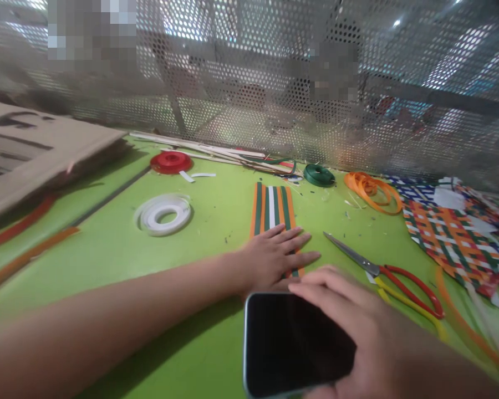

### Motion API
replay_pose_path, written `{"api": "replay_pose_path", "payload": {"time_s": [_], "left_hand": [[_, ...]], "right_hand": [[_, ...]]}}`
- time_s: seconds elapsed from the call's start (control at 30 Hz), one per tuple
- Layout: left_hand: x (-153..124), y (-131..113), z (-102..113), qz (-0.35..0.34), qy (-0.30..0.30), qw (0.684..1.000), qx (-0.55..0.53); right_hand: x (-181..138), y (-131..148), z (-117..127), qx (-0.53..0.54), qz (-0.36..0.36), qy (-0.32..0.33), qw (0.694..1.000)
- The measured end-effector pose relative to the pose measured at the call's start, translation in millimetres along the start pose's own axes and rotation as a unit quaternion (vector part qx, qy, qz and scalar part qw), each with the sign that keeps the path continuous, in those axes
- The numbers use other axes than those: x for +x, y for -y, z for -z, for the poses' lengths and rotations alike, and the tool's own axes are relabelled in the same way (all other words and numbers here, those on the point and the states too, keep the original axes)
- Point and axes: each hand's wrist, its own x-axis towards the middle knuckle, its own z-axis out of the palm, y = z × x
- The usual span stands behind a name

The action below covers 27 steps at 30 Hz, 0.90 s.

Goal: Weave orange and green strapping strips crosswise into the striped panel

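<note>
Nearest the camera, a dark-screened phone (293,343) sits in the right hand (357,332), whose fingers curl over its upper right edge and clamp it from that side; the screen is black and shows no writing. Just beyond it, the left hand (274,255) lies flat, fingers spread and together with nothing gripped, pressing on the near end of a set of parallel strips (273,208) in orange, green and white, laid side by side on the green table (216,221). The strips run away from the person toward the perforated metal screen (274,83) at the back.

Scissors (382,274) with red and yellow handles lie open-ended just right of the hands, blades pointing toward the strips, not touching either hand. Further right, a woven mat (453,238) of orange, green, white and blue strips rests on the table edge.

No container is seen; the strip stock is held in loose coils: a white coil (164,213) left of the strips, a red coil (171,162) behind it, a green coil (319,174) and an orange coil (374,191) near the screen. Loose long strips (208,149) lie along the base of the screen.

At far left a cardboard sheet (33,149) carries dark printed marks, blurred and not readable. Orange strips (25,257) lie beside and under it. No brand or label can be read anywhere
</note>
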Motion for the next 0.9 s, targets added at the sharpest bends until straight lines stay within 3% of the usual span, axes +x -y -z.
{"api": "replay_pose_path", "payload": {"time_s": [0.13,0.23,0.63,0.9], "left_hand": [[-3.3,-7.6,9.3,0.014,0.033,0.999,0.02],[-4.4,-9.9,11.2,0.013,0.029,0.999,0.017],[-3.4,-8.6,11.7,0.017,0.036,0.999,0.005],[-3.7,-6.6,11.2,0.01,0.033,0.999,0.007]], "right_hand": [[-18.7,3.2,-28.5,-0.042,0.009,0.001,0.999],[-18.9,1.1,-36.8,-0.045,0.017,-0.004,0.999],[-14.7,-3.0,-36.1,-0.103,0.079,-0.056,0.99],[-7.6,-4.1,-31.0,-0.124,0.089,-0.01,0.988]]}}
